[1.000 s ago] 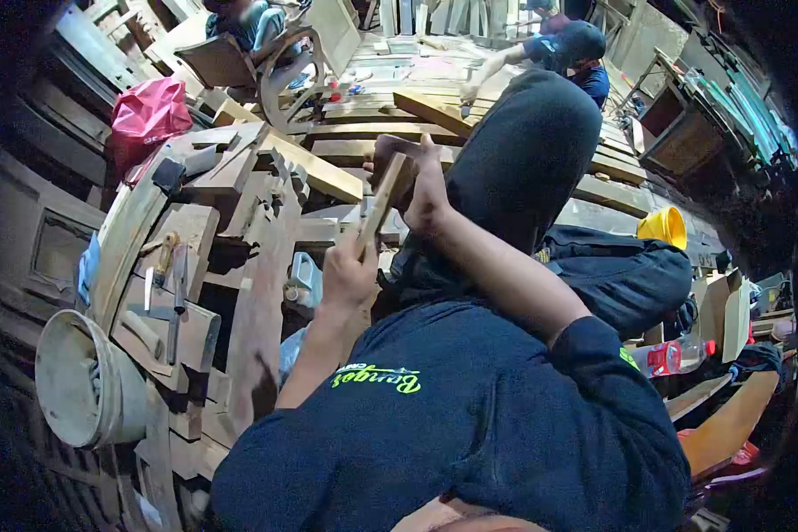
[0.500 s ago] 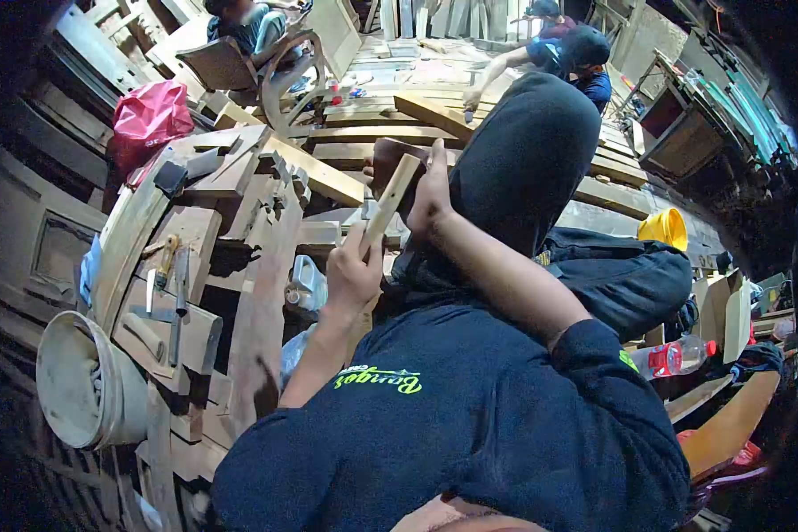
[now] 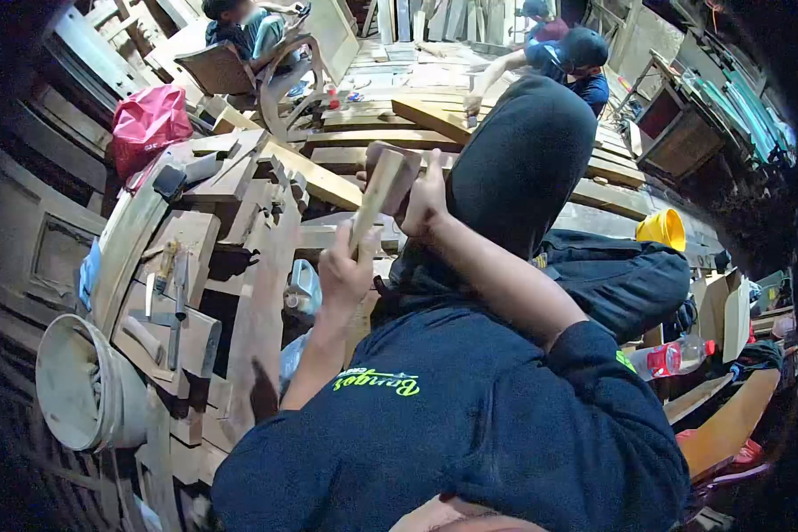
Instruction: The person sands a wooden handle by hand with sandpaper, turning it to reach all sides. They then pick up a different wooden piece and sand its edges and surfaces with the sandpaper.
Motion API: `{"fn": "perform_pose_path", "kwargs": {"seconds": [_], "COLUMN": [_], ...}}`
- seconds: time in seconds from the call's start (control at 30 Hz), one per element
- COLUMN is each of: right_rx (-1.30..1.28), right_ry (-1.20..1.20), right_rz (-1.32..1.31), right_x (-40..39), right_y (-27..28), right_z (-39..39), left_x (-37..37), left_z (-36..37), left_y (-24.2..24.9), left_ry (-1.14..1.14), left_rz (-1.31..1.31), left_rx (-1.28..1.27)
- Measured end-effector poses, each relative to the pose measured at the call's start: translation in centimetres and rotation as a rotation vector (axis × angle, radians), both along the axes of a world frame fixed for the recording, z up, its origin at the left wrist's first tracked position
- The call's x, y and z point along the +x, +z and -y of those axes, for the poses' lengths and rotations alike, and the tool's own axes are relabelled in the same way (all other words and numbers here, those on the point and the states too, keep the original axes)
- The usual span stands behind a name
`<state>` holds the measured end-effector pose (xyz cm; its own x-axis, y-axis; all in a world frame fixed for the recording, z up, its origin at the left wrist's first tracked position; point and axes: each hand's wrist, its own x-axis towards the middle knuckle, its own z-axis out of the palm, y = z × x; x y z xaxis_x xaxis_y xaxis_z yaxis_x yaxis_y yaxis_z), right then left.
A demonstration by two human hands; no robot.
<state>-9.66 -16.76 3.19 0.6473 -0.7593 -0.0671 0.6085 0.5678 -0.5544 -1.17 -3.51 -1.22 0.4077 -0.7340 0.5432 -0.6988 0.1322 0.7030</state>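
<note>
My left hand is closed around the lower end of a short pale wooden piece, which tilts up and to the right. My right hand holds a reddish-brown sheet that looks like sandpaper against the upper part of the wood. Its thumb points up, and some fingers are hidden behind the sheet. Both hands are in front of my raised knee.
To the left, chisels and a wooden-handled tool lie on boards beside a white bucket. A jug stands nearby. A yellow container and plastic bottle are right. Other people work ahead.
The wooden piece has turned to show a broader face. The brown sheet has shifted from behind the wood to its right side. My left hand has moved slightly left and down.
</note>
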Motion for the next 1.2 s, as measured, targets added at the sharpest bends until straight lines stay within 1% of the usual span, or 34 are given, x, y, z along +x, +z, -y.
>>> {"fn": "perform_pose_path", "kwargs": {"seconds": [0.03, 0.07, 0.1, 0.17, 0.2, 0.3, 0.33, 0.43, 0.47, 0.57, 0.6, 0.7, 0.73, 0.77, 0.8, 0.83, 0.87, 0.9, 0.97, 1.0, 1.03, 1.1, 1.13, 1.17, 1.2], "right_rx": [-0.018, -0.109, -0.107, -0.033, -0.044, 0.002, -0.073, -0.097, -0.091, -0.035, -0.063, -0.033, -0.066, -0.095, -0.041, -0.084, -0.08, -0.078, -0.034, -0.075, -0.035, -0.082, -0.084, -0.094, -0.092], "right_ry": [0.017, 0.117, 0.115, -0.064, 0.001, 0.029, 0.052, 0.066, 0.057, 0.093, 0.057, 0.072, 0.04, 0.008, 0.0, -0.058, -0.053, -0.049, -0.051, -0.05, -0.051, 0.097, -0.041, -0.045, -0.043], "right_rz": [0.058, 0.189, 0.194, -0.153, -0.04, -0.015, -0.008, -0.031, -0.034, 0.052, 0.011, 0.028, 0.01, -0.005, -0.011, -0.101, -0.079, -0.058, -0.012, -0.005, -0.031, 0.063, -0.032, 0.006, -0.004], "right_x": [0.4, 2.0, 1.7, 0.1, 0.0, 0.1, 0.0, 0.0, 0.2, 0.5, 0.0, 0.1, 0.1, 0.1, -0.2, -0.2, -0.2, -0.3, 0.2, 0.1, 0.1, -0.4, -0.3, -0.3, -0.1], "right_y": [-0.7, -4.8, -3.8, -0.1, -0.2, -0.1, -0.2, 0.0, -0.1, -0.6, -0.4, -0.6, -0.3, 0.0, 0.5, 0.5, 0.5, 0.5, 0.3, 0.4, 0.7, 0.3, 0.3, 0.4, 0.4], "right_z": [0.3, 3.3, 2.5, 0.0, -0.1, 0.0, 0.0, -0.2, -0.2, 0.3, 0.2, 0.4, 0.1, -0.2, -0.5, -0.3, -0.3, -0.2, -0.3, -0.5, -0.5, 0.2, -0.2, -0.6, -0.4], "left_x": [0.3, 0.3, 0.2, -0.5, -0.1, -0.6, -0.6, -0.5, -0.2, -0.9, -0.8, -0.6, -0.1, 0.0, -0.3, -0.6, -1.0, -1.0, -0.5, -0.1, -0.2, -1.1, -0.9, -0.8, -0.7], "left_z": [-0.1, -0.2, -0.5, -1.0, -1.0, -1.3, -1.4, -1.5, -1.5, -1.4, -1.4, -1.3, -1.0, -1.2, -1.4, -1.6, -1.5, -1.5, -1.9, -2.0, -2.2, -2.4, -2.4, -2.3, -2.5], "left_y": [0.1, -0.4, -0.1, 1.1, 1.6, 2.4, 2.3, 1.7, 1.8, 1.8, 1.8, 2.2, 1.6, 1.4, 1.3, 1.0, 0.5, 0.8, 1.7, 1.5, 1.1, 0.3, 0.2, 0.2, 1.0], "left_ry": [0.037, 0.07, 0.069, -0.015, -0.014, -0.003, -0.006, 0.029, 0.014, 0.071, 0.069, 0.05, 0.094, 0.095, 0.035, -0.026, -0.073, -0.074, 0.034, 0.043, 0.044, -0.033, -0.039, -0.038, -0.012], "left_rz": [-0.05, -0.065, -0.06, 0.003, 0.027, -0.013, 0.01, 0.034, -0.057, 0.01, 0.01, -0.041, -0.036, -0.029, -0.01, 0.005, 0.02, 0.017, -0.122, -0.109, -0.104, 0.06, 0.075, 0.071, -0.015], "left_rx": [0.031, 0.081, 0.082, 0.062, 0.071, 0.058, 0.102, 0.166, 0.166, 0.1, 0.1, 0.277, 0.128, 0.132, 0.131, 0.128, 0.012, 0.008, 0.183, 0.204, 0.208, 0.058, 0.036, 0.033, 0.114]}}
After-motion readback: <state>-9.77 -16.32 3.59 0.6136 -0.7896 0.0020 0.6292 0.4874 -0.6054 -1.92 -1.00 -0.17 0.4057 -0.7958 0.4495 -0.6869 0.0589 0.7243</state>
